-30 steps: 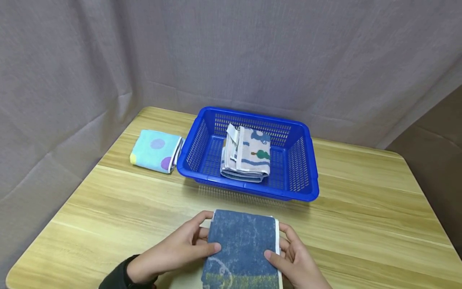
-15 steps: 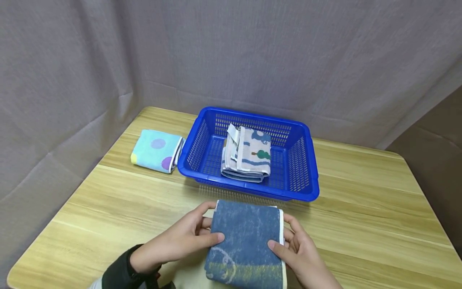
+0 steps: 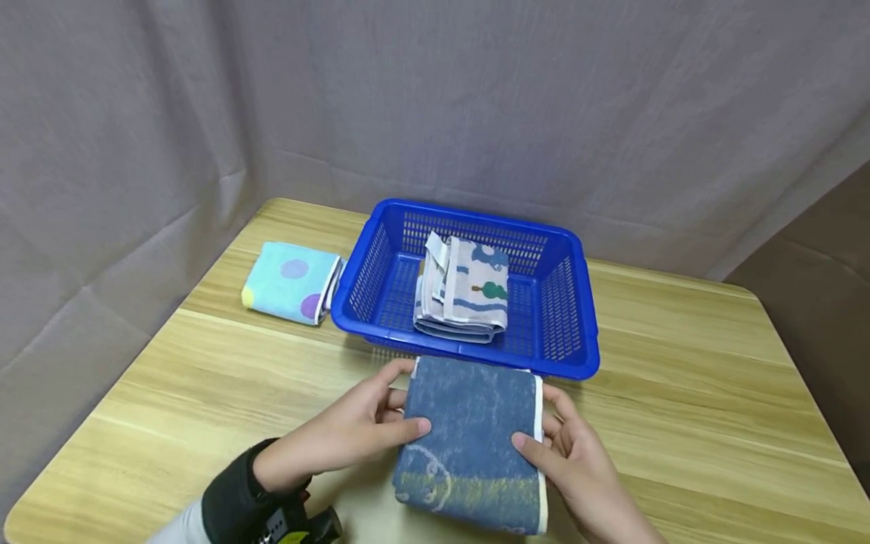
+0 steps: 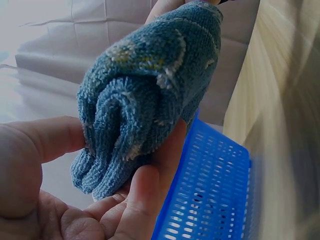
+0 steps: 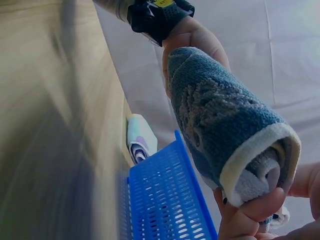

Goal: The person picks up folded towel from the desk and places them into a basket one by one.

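A folded dark blue towel (image 3: 472,431) with white edging and a yellowish band is held up in front of the basket. My left hand (image 3: 360,431) grips its left side, thumb on top and fingers beneath. On the other side my right hand (image 3: 578,457) pinches the white-edged border the same way. Thick folded layers of the towel (image 4: 130,110) show between thumb and fingers in the left wrist view. In the right wrist view the towel (image 5: 215,110) shows its white-trimmed end by the right fingers.
Behind the towel stands a blue plastic basket (image 3: 591,332) holding a folded pale patterned towel (image 3: 476,291). A folded light blue dotted towel (image 3: 292,281) lies on the wooden table (image 3: 693,378), against the basket's left side. Grey fabric (image 3: 476,98) hangs at the back.
Both hands have carried the dark blue towel forward and slightly right, nearer the basket; its far edge now overlaps the basket's front in the head view. The other towels stay put.
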Motion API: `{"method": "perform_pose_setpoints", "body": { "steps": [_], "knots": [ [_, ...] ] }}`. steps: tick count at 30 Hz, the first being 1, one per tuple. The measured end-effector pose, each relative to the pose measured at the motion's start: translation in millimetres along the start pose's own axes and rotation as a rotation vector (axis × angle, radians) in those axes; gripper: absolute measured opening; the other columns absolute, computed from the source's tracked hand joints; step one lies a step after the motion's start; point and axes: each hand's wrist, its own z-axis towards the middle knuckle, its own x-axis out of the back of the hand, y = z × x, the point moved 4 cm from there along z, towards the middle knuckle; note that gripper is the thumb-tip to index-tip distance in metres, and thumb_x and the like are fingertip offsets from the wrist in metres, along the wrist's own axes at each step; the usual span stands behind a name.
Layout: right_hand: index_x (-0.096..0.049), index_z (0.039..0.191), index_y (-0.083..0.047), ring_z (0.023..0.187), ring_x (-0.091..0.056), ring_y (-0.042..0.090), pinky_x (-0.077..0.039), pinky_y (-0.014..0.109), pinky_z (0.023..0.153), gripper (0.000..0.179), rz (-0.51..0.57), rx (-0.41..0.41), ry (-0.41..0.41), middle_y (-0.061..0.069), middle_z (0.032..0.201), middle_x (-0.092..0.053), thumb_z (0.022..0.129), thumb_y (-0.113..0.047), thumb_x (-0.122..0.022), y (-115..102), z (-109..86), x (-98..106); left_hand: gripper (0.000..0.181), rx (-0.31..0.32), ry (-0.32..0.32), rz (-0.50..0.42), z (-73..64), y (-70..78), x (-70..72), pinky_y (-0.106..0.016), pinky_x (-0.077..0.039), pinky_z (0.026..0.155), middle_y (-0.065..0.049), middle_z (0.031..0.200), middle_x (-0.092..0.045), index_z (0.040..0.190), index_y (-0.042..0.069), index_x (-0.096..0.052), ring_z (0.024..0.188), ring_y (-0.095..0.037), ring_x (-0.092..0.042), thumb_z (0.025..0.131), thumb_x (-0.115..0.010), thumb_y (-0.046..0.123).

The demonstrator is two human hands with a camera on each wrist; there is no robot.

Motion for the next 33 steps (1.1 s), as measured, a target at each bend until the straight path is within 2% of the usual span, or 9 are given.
{"method": "perform_pose_setpoints", "body": {
  "steps": [4, 8, 11, 15, 17, 20, 24, 28, 33],
  "knots": [
    [-0.022, 0.133, -0.003, 0.095, -0.056, 0.039, -0.052, 0.046, 0.072, 0.05, -0.011, 0.004, 0.001, 0.02, 0.12, -0.053, 0.092, 0.0, -0.051, -4, 4.6, 2, 0.055, -0.019, 0.02, 0.026, 2.9, 4.8, 2.3, -0.03, -0.051, 0.073, -0.016, 0.108, -0.062, 0.134, 0.01, -0.028, 0.091, -0.026, -0.061, 0.089, -0.06, 0.009],
    [-0.024, 0.132, -0.003, 0.094, -0.057, 0.039, -0.053, 0.045, 0.07, 0.049, -0.031, 0.018, 0.003, 0.02, 0.118, -0.053, 0.092, 0.0, -0.051, -10, 8.8, 4, 0.062, -0.019, 0.054, 0.088, 6.0, 8.5, 5.1, -0.036, -0.051, 0.071, -0.016, 0.106, -0.063, 0.138, 0.008, -0.022, 0.088, -0.024, -0.061, 0.089, -0.061, 0.013],
    [-0.025, 0.132, -0.003, 0.094, -0.057, 0.039, -0.053, 0.044, 0.07, 0.049, -0.047, 0.019, 0.013, 0.021, 0.119, -0.053, 0.092, -0.001, -0.052, -13, 12.8, 5, 0.067, -0.018, 0.077, 0.113, 8.2, 10.8, 6.9, -0.042, -0.05, 0.078, -0.021, 0.112, -0.06, 0.14, 0.004, -0.019, 0.092, -0.022, -0.06, 0.089, -0.061, 0.015],
    [-0.025, 0.132, -0.003, 0.095, -0.057, 0.038, -0.053, 0.044, 0.071, 0.049, -0.057, 0.021, 0.017, 0.022, 0.119, -0.052, 0.091, -0.002, -0.053, -16, 18.2, 6, 0.069, -0.012, 0.099, 0.137, 10.7, 13.7, 9.6, -0.038, -0.05, 0.08, -0.023, 0.116, -0.057, 0.141, 0.004, -0.018, 0.094, -0.021, -0.06, 0.089, -0.061, 0.018],
    [-0.024, 0.131, -0.003, 0.094, -0.057, 0.038, -0.053, 0.044, 0.07, 0.049, -0.06, 0.022, 0.017, 0.022, 0.119, -0.052, 0.092, -0.002, -0.053, -17, 20.7, 7, 0.069, -0.017, 0.105, 0.149, 11.9, 15.7, 11.0, -0.037, -0.051, 0.078, -0.022, 0.112, -0.059, 0.142, 0.005, -0.018, 0.092, -0.021, -0.06, 0.089, -0.061, 0.018],
    [-0.024, 0.131, -0.004, 0.093, -0.057, 0.038, -0.053, 0.044, 0.07, 0.048, -0.061, 0.028, 0.021, 0.02, 0.118, -0.054, 0.092, -0.002, -0.052, -19, 24.5, 8, 0.067, -0.042, 0.109, 0.163, 14.4, 19.3, 12.6, -0.032, -0.051, 0.068, -0.014, 0.095, -0.063, 0.141, 0.008, -0.02, 0.082, -0.02, -0.061, 0.089, -0.061, 0.017],
    [-0.024, 0.132, -0.003, 0.092, -0.058, 0.036, -0.054, 0.041, 0.069, 0.048, -0.078, 0.049, 0.035, 0.019, 0.116, -0.055, 0.093, -0.003, -0.052, -24, 29.7, 12, 0.065, -0.083, 0.12, 0.147, 17.8, 23.6, 14.0, -0.024, -0.039, 0.055, -0.003, 0.071, -0.047, 0.14, 0.014, -0.021, 0.057, -0.014, -0.048, 0.089, -0.061, 0.014],
    [-0.025, 0.132, -0.003, 0.092, -0.059, 0.034, -0.054, 0.039, 0.069, 0.048, -0.096, 0.07, 0.046, 0.018, 0.116, -0.055, 0.093, -0.003, -0.052, -29, 34.0, 15, 0.065, -0.102, 0.133, 0.134, 20.8, 25.3, 16.2, -0.023, -0.031, 0.052, -0.003, 0.068, -0.032, 0.139, 0.018, -0.021, 0.052, -0.013, -0.033, 0.089, -0.061, 0.014],
    [-0.025, 0.133, -0.004, 0.092, -0.059, 0.032, -0.054, 0.037, 0.069, 0.047, -0.093, 0.095, 0.047, 0.014, 0.113, -0.058, 0.093, -0.003, -0.051, -34, 39.6, 18, 0.066, -0.11, 0.148, 0.132, 24.7, 27.5, 19.1, -0.024, -0.032, 0.053, -0.004, 0.071, -0.034, 0.14, 0.021, -0.021, 0.056, -0.014, -0.037, 0.088, -0.062, 0.014]
  ]
}}
